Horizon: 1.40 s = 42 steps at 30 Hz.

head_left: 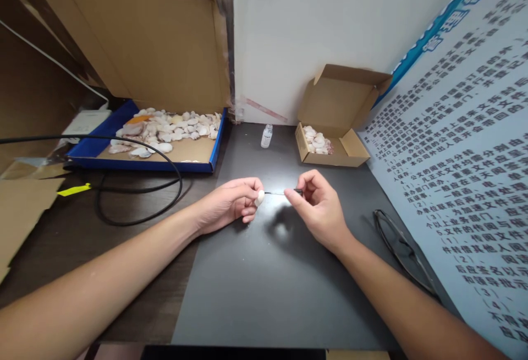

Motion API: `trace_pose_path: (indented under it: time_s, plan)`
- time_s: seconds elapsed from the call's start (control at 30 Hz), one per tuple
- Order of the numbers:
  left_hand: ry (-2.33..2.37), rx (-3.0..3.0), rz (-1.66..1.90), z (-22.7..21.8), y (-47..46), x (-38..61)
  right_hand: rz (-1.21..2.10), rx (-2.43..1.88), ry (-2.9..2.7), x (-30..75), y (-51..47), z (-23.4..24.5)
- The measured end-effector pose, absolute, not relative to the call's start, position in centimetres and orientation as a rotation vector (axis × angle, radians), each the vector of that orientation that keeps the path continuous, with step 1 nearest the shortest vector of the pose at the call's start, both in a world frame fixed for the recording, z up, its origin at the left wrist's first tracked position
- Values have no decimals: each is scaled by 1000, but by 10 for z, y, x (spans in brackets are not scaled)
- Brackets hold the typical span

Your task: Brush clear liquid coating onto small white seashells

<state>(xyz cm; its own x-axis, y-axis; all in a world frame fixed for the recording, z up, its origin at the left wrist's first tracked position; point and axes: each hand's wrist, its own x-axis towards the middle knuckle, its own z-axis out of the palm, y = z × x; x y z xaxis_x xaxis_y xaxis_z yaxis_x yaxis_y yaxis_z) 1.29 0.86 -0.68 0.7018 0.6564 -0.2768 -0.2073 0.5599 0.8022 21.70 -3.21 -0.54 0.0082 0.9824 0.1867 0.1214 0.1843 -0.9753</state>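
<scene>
My left hand (231, 202) is closed in a pinch on a small white shell (259, 198) just above the dark table mat (272, 288). My right hand (319, 207) is closed on a thin dark tool (284, 192) with a needle-like tip. The tip points left and touches the shell. Both hands hover over the middle of the mat, a short gap between them.
A large box with blue walls (214, 148) at the back left holds several shells. A small cardboard box (350, 151) at the back right also holds shells. A small clear bottle (266, 136) stands between them. A black cable (140, 184) loops at left. Glasses (402, 250) lie at right beside a printed board (462, 145).
</scene>
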Motion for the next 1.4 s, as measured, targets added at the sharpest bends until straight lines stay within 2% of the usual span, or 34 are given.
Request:
trace_pose_path:
  time_s: [0.83,1.4]
  plan:
    - [619,873,550,-8,8,14,957,-1008,-1266,215,-37,-9]
    - [623,900,549,-7,7,14,889,-1125,-1305,217,-36,-7]
